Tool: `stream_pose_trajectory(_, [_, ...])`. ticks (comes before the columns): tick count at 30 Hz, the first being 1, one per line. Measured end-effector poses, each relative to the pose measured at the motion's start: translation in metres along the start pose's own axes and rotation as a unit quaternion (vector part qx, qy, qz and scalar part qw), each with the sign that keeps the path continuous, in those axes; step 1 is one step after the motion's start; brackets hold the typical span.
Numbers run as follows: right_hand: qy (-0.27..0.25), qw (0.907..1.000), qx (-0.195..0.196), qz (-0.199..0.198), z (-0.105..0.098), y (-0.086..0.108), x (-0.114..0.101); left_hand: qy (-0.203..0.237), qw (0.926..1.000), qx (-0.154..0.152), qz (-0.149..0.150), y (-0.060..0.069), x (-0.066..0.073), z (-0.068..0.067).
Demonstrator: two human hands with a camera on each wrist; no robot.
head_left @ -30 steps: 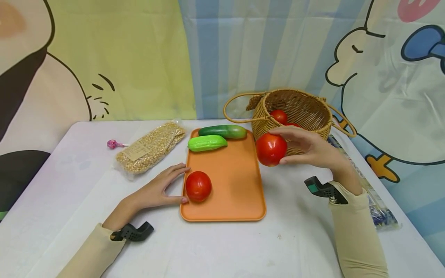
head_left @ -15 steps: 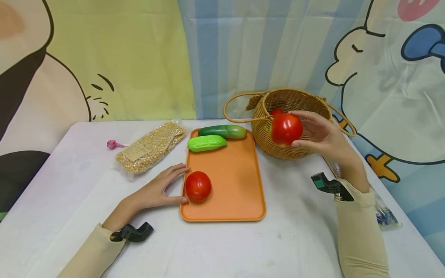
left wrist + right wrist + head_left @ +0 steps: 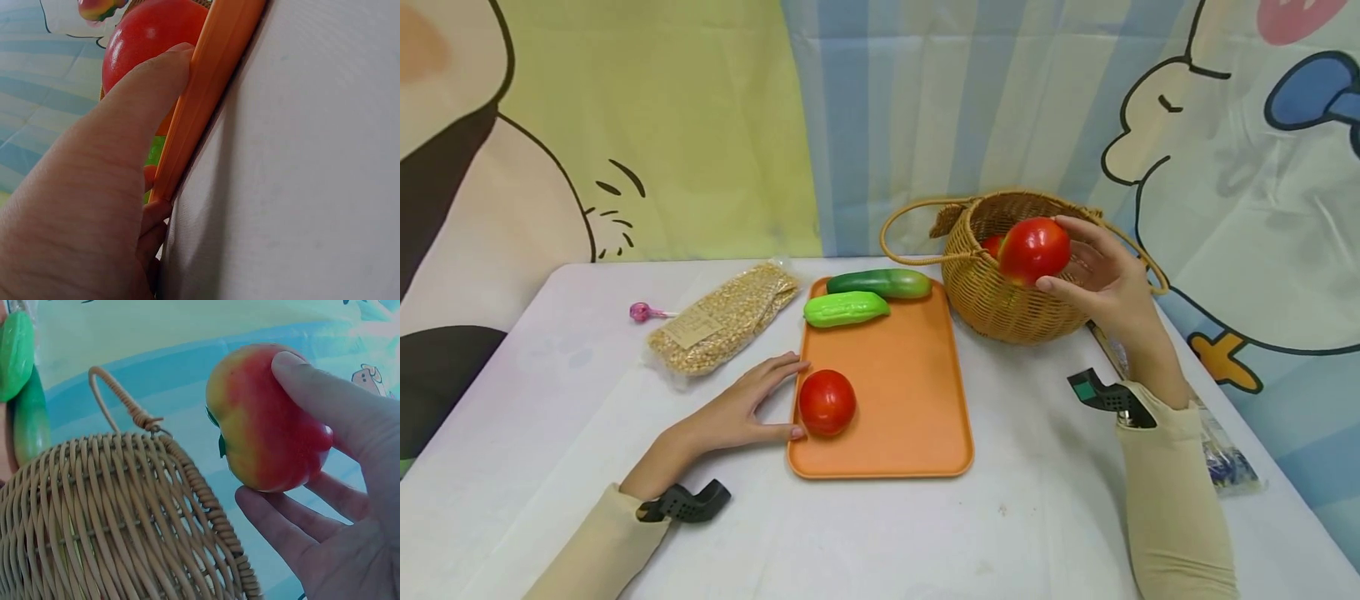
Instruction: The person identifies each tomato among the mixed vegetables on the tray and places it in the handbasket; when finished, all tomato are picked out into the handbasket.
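My right hand point(image 3: 1108, 283) pinches a red tomato point(image 3: 1035, 252) between thumb and fingers, in the air over the near rim of a wicker basket point(image 3: 1011, 308). In the right wrist view that tomato point(image 3: 269, 425) shows a yellowish end with green leaf tips, just beyond the basket rim. Another red tomato point(image 3: 992, 244), partly hidden, lies inside the basket. My left hand point(image 3: 737, 410) rests with thumb and fingers spread against the left edge of an orange tray point(image 3: 902, 358). A tomato point(image 3: 827, 402) sits on the tray beside it; the left thumb point(image 3: 156, 81) touches the tray's rim.
A light green bumpy vegetable point(image 3: 846, 309) and a dark green cucumber-like one point(image 3: 880, 284) lie at the tray's far end. Left of them are a bag of yellow kernels point(image 3: 726, 321) and a pink lollipop point(image 3: 642, 312). A plastic-wrapped item point(image 3: 1225, 458) lies along the right edge.
My right hand has carried the tomato up and right, from beside the tray to the basket's rim. My left hand stays at the tray edge.
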State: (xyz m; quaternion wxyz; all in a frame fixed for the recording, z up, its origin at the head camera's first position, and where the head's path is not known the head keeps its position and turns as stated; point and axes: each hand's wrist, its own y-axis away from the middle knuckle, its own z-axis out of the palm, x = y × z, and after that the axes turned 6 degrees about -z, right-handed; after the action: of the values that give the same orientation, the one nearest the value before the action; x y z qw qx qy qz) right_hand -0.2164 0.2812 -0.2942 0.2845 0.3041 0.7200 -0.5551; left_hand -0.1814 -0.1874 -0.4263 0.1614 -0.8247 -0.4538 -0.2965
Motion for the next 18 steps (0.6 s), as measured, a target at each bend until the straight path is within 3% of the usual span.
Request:
stream_pose_trajectory(6, [0.047,0.9989,-0.003,0.001,-0.001,0.0,0.009,0.001,1.0,0.001,0.003,0.001,-0.002,0.002])
stream_pose_trajectory(11, [0.124,0.9921,-0.01,0.01,-0.004,-0.003,0.012,0.01,0.9999,0.002,0.0,-0.001,-0.001,0.006])
stream_pose_trajectory(18, [0.153,0.9871,0.003,0.047,-0.006,-0.006,0.014,0.005,1.0,0.004,0.0,0.0,0.0,0.002])
